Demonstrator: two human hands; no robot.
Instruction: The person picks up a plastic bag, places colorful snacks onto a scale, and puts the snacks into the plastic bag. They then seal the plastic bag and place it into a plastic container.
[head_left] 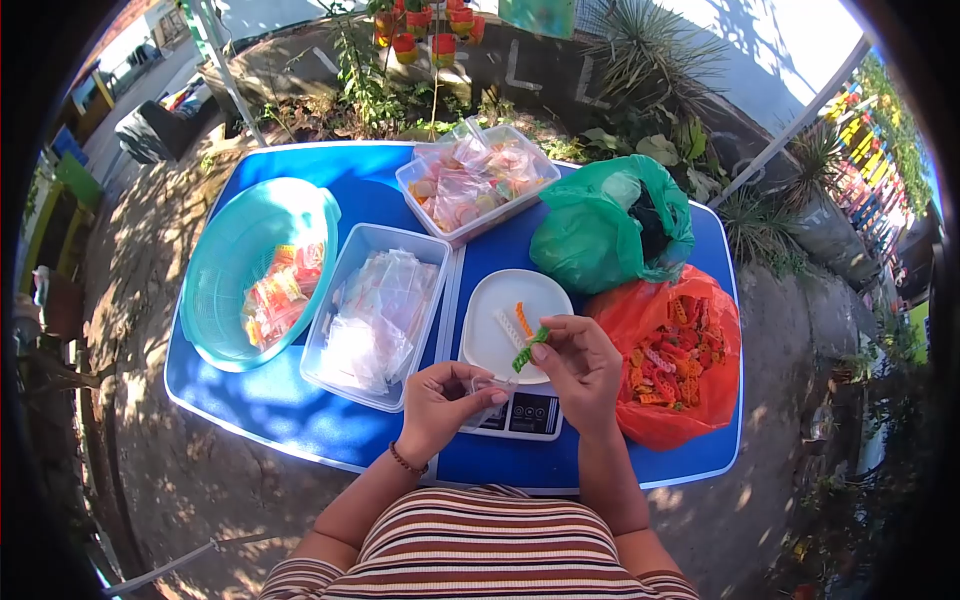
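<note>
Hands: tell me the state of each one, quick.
Left hand: closed on what looks like a small clear bag, beside the scale.
Right hand: pinching a green piece above the white plate.

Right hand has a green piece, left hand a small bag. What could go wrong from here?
1. The right hand pinches the green piece only at the fingertips; it might slip onto the white plate.
2. The small clear bag in the left hand looks limp, so the piece could miss its mouth.
3. The open orange bag lies near the table edge; an elbow bump may spill it.
</note>
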